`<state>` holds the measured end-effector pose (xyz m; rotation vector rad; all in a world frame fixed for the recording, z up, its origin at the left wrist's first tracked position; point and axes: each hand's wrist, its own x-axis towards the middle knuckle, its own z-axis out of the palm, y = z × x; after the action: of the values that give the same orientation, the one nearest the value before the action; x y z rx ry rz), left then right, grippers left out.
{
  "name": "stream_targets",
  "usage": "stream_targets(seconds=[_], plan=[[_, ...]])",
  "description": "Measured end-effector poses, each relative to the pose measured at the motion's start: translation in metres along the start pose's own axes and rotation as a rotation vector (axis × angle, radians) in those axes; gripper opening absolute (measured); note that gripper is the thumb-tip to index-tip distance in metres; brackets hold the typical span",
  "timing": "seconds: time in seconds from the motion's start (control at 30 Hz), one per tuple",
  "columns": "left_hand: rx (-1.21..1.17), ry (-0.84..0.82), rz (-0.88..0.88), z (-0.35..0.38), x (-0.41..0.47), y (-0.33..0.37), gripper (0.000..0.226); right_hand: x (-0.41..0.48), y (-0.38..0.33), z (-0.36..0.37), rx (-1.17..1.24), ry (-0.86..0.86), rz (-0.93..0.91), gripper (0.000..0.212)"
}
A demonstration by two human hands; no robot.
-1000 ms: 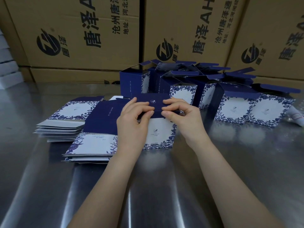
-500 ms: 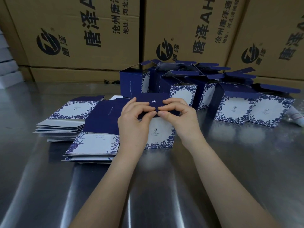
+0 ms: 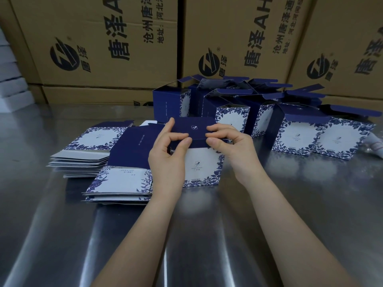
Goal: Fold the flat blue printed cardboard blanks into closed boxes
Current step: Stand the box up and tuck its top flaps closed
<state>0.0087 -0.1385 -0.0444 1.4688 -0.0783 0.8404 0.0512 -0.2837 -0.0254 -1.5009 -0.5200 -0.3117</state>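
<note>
A blue and white floral box (image 3: 202, 166) stands on the steel table in front of me, its dark blue lid (image 3: 192, 129) lying down over the top. My left hand (image 3: 167, 160) pinches the lid's front left edge between thumb and fingers. My right hand (image 3: 232, 148) pinches the front right edge the same way. Two stacks of flat blanks (image 3: 122, 179) lie to the left, the farther stack (image 3: 87, 150) behind the nearer one.
Several folded boxes with raised lids (image 3: 298, 135) stand behind and to the right. Big brown cartons (image 3: 103, 38) wall off the back. A white tube (image 3: 375, 146) lies at the far right edge. The steel table (image 3: 62, 235) stretches toward me.
The lid has come down flatter onto the box. My thumbs have moved slightly apart along its front edge.
</note>
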Motion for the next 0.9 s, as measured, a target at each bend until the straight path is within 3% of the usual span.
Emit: stream_targets(seconds=[0.33, 0.5, 0.7, 0.9], plan=[[-0.131, -0.028, -0.021, 0.001, -0.004, -0.006, 0.021, 0.0, 0.003, -0.008, 0.17, -0.077, 0.033, 0.026], [-0.185, -0.019, -0.018, 0.002, -0.002, -0.005, 0.022, 0.002, 0.005, -0.006, 0.136, -0.033, -0.006, 0.029], [-0.198, -0.029, -0.032, 0.0, -0.004, -0.009, 0.024, 0.001, 0.004, -0.013, 0.205, -0.13, 0.064, 0.02], [-0.195, -0.02, -0.03, 0.001, -0.003, -0.008, 0.025, 0.001, 0.006, -0.011, 0.165, -0.069, 0.012, 0.027]])
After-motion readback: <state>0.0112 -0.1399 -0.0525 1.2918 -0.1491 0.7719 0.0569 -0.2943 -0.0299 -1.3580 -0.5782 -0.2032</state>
